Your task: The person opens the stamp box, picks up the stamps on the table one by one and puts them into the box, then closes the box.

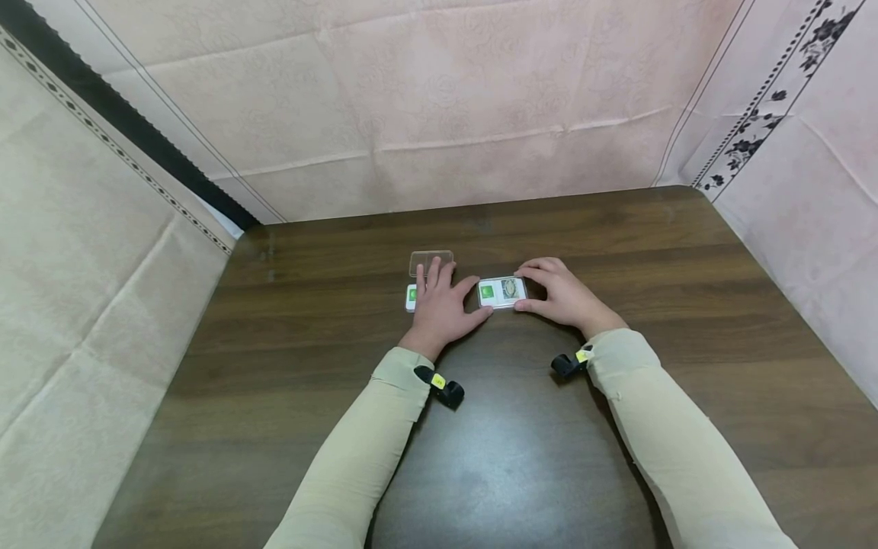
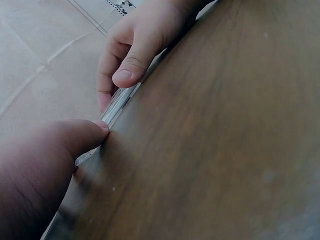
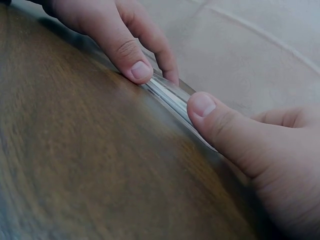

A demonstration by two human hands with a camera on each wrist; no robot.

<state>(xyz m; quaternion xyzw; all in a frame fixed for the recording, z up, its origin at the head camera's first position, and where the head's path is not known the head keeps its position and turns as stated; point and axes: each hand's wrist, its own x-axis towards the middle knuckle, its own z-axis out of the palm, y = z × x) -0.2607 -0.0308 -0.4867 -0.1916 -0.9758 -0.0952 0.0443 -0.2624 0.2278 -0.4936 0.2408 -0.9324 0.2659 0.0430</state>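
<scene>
On the table lies a clear plastic case [image 1: 502,292] holding white cards; the top one carries a green square and a round printed picture. My left hand [image 1: 440,311] has its thumb on the near side of the case and its index finger at the far left corner, pinching it. Its other fingers spread over a second white card stack [image 1: 411,298], mostly hidden. At the right end, the case is pinched between thumb and index finger of my right hand [image 1: 564,293]. From the right wrist, the layered edge of the case [image 3: 172,102] shows between both thumbs.
A clear, shallow plastic tray or lid [image 1: 420,259] lies just beyond the left fingers. The dark wooden table [image 1: 309,366] reaches to a pale cloth curtain [image 1: 466,114] at the back, with more cloth at both sides.
</scene>
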